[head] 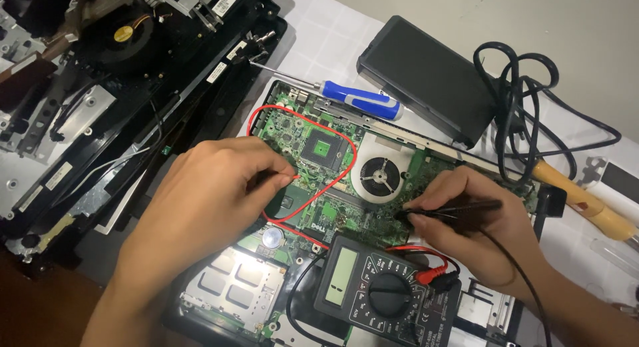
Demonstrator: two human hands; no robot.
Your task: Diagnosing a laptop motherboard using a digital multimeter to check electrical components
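Observation:
A green laptop motherboard [313, 130] lies open in front of me, with a round fan [379, 176] at its middle. My left hand [206, 200] pinches the red probe against the board, and its red wire [256, 117] loops over the chips. My right hand [479, 220] holds the black probe [459, 208] like a pen, tip down on the board just right of the fan. A black digital multimeter [376, 290] sits at the near edge between my hands, both leads plugged in.
A blue-handled screwdriver [359, 98] lies beyond the board. A black power brick [429, 77] with coiled cable [526, 107] sits at the back right. A wooden-handled tool [586, 204] lies at the right. Dismantled laptop casing [120, 100] fills the left side.

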